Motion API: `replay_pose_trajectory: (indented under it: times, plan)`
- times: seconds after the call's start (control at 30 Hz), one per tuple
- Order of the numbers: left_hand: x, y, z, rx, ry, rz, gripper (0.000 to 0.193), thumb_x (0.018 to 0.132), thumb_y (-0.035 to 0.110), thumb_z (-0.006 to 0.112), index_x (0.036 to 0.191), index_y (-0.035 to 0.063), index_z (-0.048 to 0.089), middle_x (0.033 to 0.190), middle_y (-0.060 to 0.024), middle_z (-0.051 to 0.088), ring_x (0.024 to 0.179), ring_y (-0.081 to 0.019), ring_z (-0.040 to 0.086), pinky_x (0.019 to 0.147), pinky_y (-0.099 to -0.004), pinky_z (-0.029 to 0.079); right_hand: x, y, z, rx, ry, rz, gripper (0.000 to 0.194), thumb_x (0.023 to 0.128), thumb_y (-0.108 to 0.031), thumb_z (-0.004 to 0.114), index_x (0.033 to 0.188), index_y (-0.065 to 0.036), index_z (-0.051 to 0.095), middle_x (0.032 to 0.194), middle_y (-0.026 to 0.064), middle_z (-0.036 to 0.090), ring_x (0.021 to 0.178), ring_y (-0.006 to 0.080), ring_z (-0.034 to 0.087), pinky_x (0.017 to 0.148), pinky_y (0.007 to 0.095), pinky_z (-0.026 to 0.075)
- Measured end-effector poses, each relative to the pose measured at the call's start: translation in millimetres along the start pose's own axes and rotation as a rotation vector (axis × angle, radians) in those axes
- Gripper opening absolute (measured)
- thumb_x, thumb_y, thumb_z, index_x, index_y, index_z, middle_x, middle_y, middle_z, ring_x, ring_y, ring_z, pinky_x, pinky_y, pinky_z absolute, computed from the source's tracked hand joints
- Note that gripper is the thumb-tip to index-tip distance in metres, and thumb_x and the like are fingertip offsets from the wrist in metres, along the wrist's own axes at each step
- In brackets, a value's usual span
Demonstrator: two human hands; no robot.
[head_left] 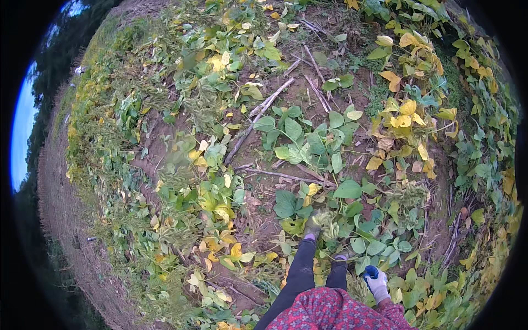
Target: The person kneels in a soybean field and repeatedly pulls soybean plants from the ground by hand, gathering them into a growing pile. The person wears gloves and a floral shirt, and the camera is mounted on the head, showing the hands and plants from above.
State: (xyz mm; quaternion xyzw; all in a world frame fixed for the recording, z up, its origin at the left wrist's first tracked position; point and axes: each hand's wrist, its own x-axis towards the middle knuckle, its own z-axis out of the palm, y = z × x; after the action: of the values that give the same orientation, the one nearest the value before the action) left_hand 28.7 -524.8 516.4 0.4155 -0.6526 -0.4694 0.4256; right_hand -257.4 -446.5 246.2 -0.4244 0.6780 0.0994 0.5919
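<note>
My right hand, in a white glove with blue-coated fingers, hangs low beside my red floral garment. Its fingers look curled, and whether anything is inside them cannot be made out. Green bean leaves lie just beyond that hand. My left hand is out of view. A bunch of green bean pods is by my forward shoe, partly over it. Green leafy bean plants spread over the soil ahead of me.
Yellowing bean plants grow to the right. Pulled-looking stems with pods lie in a band on the left. Dry stalks cross the brown soil. Farther left is a bare strip of ground, with dark trees behind it.
</note>
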Motion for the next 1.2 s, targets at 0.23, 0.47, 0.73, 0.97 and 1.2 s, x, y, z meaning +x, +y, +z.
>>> replay_pose_trajectory:
  times: [0.23, 0.47, 0.73, 0.97, 1.2]
  plan:
    - [6.8, -3.1, 23.6, 0.071, -0.054, -0.155, 0.054, 0.077, 0.019, 0.063, 0.128, 0.0026, 0.054, 0.12, -0.0116, 0.059, 0.115, -0.0284, 0.054, 0.104, -0.0471, 0.035, -44.9, 98.1, -36.7, 0.12, 0.112, 0.015, 0.03, 0.079, 0.001, 0.066, 0.109, 0.003, 0.064, 0.098, 0.0078, 0.069, 0.084, 0.0139, 0.065, 0.079, 0.0261, 0.052]
    - [26.1, 4.1, 59.2, 0.168, -0.156, -0.303, 0.054, 0.077, 0.019, 0.061, 0.127, 0.0023, 0.054, 0.12, -0.0118, 0.059, 0.115, -0.0285, 0.054, 0.104, -0.0469, 0.035, -66.8, 130.6, -49.1, 0.459, 0.099, 0.114, 0.029, 0.081, 0.004, 0.062, 0.11, 0.004, 0.063, 0.098, 0.0066, 0.068, 0.084, 0.0111, 0.063, 0.082, 0.0245, 0.051]
    - [51.3, 17.3, 113.9, 0.239, -0.266, -0.356, 0.053, 0.076, 0.019, 0.06, 0.126, 0.002, 0.054, 0.119, -0.0121, 0.059, 0.114, -0.0287, 0.054, 0.104, -0.0468, 0.035, -83.7, 210.0, -55.5, 0.457, 0.169, 0.189, 0.021, 0.085, 0.004, 0.057, 0.104, 0.001, 0.065, 0.084, 0.0051, 0.067, 0.068, 0.0128, 0.064, 0.061, 0.0245, 0.051]
    - [97.5, 31.6, 175.4, 0.319, -0.396, -0.365, 0.052, 0.076, 0.019, 0.058, 0.126, 0.0017, 0.055, 0.118, -0.0123, 0.059, 0.114, -0.0288, 0.053, 0.104, -0.0466, 0.035, -108.3, 251.7, -72.5, 0.809, 0.214, 0.152, 0.021, 0.083, -0.004, 0.064, 0.104, -0.002, 0.068, 0.082, 0.0049, 0.07, 0.069, 0.0121, 0.063, 0.066, 0.0259, 0.051]
    - [155.7, 42.8, 213.6, 0.345, -0.543, -0.255, 0.052, 0.076, 0.018, 0.057, 0.125, 0.0014, 0.055, 0.117, -0.0125, 0.059, 0.114, -0.029, 0.053, 0.104, -0.0465, 0.035, -143.3, 281.7, -86.8, 0.89, 0.333, 0.3, 0.017, 0.083, -0.003, 0.063, 0.099, -0.003, 0.068, 0.074, 0.0042, 0.066, 0.057, 0.0098, 0.059, 0.05, 0.0229, 0.045]
